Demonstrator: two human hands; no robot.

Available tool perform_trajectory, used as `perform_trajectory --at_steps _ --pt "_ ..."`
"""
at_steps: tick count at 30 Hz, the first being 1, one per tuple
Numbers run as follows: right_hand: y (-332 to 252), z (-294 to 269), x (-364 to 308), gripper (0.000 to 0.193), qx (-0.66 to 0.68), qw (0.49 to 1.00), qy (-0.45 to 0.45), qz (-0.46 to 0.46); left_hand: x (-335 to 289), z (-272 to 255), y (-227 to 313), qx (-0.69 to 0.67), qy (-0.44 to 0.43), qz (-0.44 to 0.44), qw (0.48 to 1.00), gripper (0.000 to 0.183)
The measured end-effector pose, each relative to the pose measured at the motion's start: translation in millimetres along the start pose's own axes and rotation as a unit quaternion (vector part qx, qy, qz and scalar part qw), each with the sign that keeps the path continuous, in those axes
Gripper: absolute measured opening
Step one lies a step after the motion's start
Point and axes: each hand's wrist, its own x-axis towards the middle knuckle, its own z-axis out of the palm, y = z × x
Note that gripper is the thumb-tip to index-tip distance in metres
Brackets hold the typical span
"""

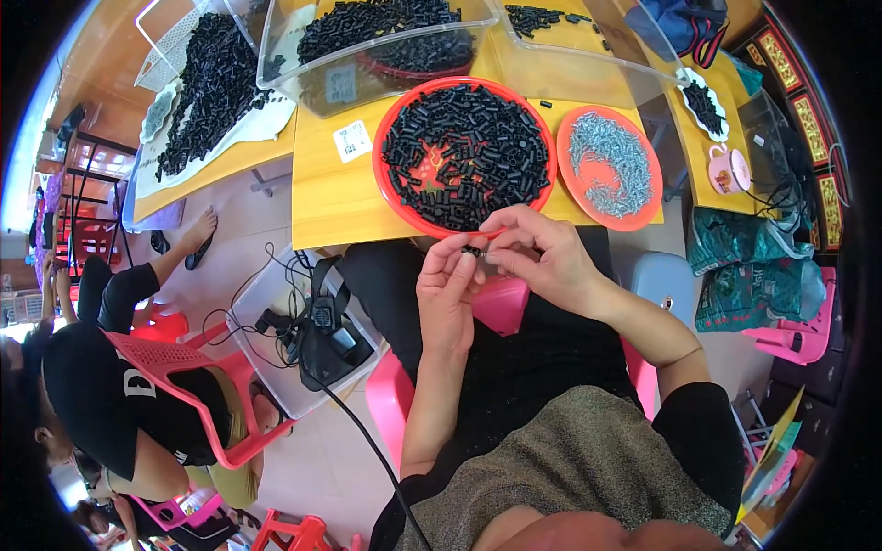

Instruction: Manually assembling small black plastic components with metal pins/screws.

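Note:
Just in front of the table edge, my two hands meet. My left hand (pixel 447 292) pinches a small black plastic piece (pixel 472 251) between thumb and fingers. The fingertips of my right hand (pixel 547 255) are closed at the end of that piece; whatever they grip is too small to make out. Beyond them stands a red basin (pixel 379 156) of short black cylindrical pieces (pixel 496 129), its bottom showing in the middle. At its right lies a reddish-orange plate (pixel 593 168) with a curved heap of small silver screws (pixel 614 140).
Clear plastic bins (pixel 367 83) with more black pieces stand behind the basin. Black pieces heap on a white cloth (pixel 230 138) at the left. A pink mug (pixel 729 171) stands at the right. A floor crate (pixel 266 354) holds cables; a co-worker (pixel 101 386) sits at the left.

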Motion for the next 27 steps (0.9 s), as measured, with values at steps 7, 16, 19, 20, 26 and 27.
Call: perform_trajectory --at_steps 7,16,19,20,26,27 --pt "5 5 3 0.024 0.118 0.991 0.014 0.067 -3 12 -2 0.112 0.018 0.073 0.991 0.022" --pt "14 -11 36 0.013 -0.081 0.994 0.036 -0.056 0 -7 -1 -0.109 -0.027 -0.019 0.993 0.023" --pt "34 -7 74 0.013 -0.26 0.931 0.008 -0.255 7 -14 1 -0.131 -0.02 -0.023 0.991 0.027" --pt "37 -1 81 0.015 -0.264 0.942 -0.048 -0.202 8 -15 2 -0.133 -0.014 -0.033 0.99 0.032" --pt "60 -16 145 0.009 -0.436 0.852 -0.044 -0.286 11 -20 2 -0.139 -0.031 -0.057 0.988 0.049" --pt "59 -24 148 0.009 -0.414 0.87 -0.036 -0.266 11 -19 3 -0.133 -0.031 -0.056 0.989 0.051"
